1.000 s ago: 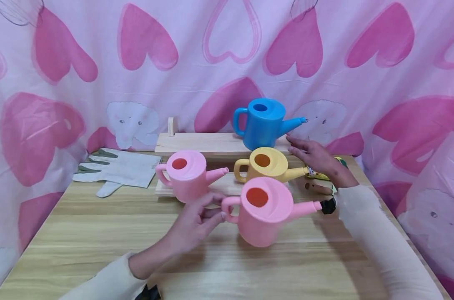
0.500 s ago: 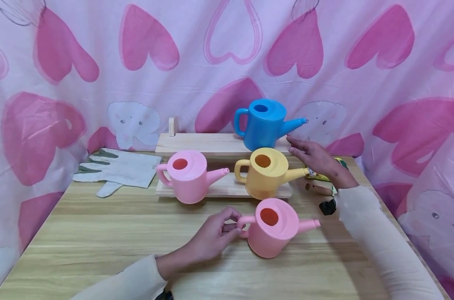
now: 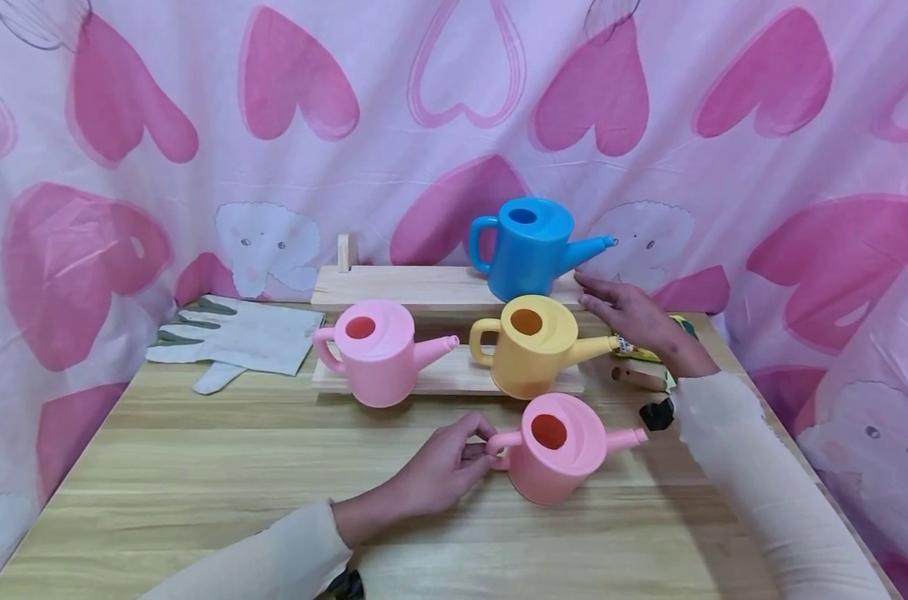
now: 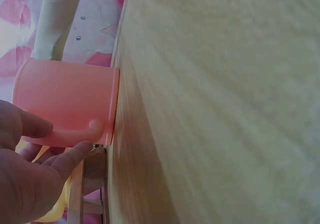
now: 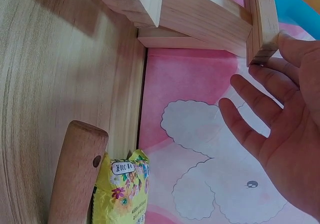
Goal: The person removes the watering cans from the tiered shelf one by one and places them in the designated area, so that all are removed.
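Note:
My left hand pinches the handle of a pink watering can at the table in front of the shelf. The can's base is at or very near the tabletop, its spout pointing right. In the left wrist view, thumb and fingers meet around the handle of this can. My right hand holds the right end of the upper board of a wooden shelf. The right wrist view shows thumb and index finger pinching the board's end, the other fingers extended.
A blue watering can stands on the upper board. Another pink can and a yellow one stand on the lower board. Gloves lie left; a wooden handle and a yellow packet lie right. A curtain hangs behind.
My left hand has brought the pink watering can down and towards me from in front of the yellow one, then slightly right. The right hand has stayed at the shelf's end.

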Motion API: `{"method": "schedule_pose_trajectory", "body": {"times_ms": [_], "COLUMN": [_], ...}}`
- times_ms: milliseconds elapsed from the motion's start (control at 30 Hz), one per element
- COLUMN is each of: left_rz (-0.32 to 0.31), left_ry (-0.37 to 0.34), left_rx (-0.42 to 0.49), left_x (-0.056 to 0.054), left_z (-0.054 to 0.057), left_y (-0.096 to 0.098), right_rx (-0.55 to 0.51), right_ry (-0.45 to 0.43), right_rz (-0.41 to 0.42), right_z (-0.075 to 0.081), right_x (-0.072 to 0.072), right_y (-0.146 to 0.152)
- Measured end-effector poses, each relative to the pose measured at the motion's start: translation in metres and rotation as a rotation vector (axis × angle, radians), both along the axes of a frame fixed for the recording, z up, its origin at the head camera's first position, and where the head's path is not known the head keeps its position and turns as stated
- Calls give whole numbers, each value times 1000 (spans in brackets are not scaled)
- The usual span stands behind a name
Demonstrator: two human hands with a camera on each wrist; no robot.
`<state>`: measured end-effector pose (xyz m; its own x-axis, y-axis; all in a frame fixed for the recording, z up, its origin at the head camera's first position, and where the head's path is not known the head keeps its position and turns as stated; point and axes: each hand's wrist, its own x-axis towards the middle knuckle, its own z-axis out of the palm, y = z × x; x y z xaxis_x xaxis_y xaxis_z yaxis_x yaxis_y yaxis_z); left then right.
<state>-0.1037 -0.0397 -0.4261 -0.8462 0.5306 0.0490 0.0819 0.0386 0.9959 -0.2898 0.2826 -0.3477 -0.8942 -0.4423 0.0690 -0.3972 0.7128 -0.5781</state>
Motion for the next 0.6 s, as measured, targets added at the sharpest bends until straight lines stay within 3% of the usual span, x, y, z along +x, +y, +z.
{"method": "schedule_pose_trajectory", "body": {"times_ms": [200,300,400,500,600], "left_rz": [-10,-12,-1,30,58], "left_ry": [20,64,141,258,458], "left_rx": [-40,-84,-188,-332,-443], "left_x": [-3,-4,-5,-3,-3], "left_z": [-1,-3,1,16,42], "left_y": [0,-1,-3,-9,-15], "right_rx": [-13,-17,-18,-15,-10], "right_ry": [-4,-3,-4,-3,-4], "right_rz": [7,9,6,11,10], "right_z": [-1,-2,-2,-1,-2], "right_x": [-1,-1,0,0,1], "right_y": [0,0,1,0,1]}}
